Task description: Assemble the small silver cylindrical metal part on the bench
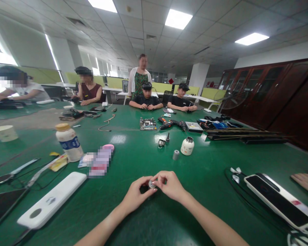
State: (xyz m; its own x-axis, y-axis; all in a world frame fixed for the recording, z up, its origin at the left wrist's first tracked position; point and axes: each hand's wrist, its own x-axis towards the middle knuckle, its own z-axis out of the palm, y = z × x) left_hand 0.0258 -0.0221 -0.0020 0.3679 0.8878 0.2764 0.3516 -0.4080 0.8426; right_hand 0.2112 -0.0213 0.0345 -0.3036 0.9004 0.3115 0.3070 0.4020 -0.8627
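My left hand [138,191] is closed around a small round metal part [151,184] with a pale top, low over the green table. At the same part, my right hand [168,185] pinches with thumb and index finger near its upper edge. The fingers hide most of its sides. Beyond my hands stands a cream flask body [187,147] with small printed figures and an uncovered neck. Beside it is a small grey metal cylinder [176,155]. Farther back lie a dark cap with a loop [161,143] and a small dark stepped piece [167,137].
To the left are a white bottle with a tan cap [69,142], a long white device [52,200] and a paper cup [3,133]. A phone [279,200] and cables lie right, near another person's hand [306,182]. A circuit board [148,123] and drills [171,124] sit farther back.
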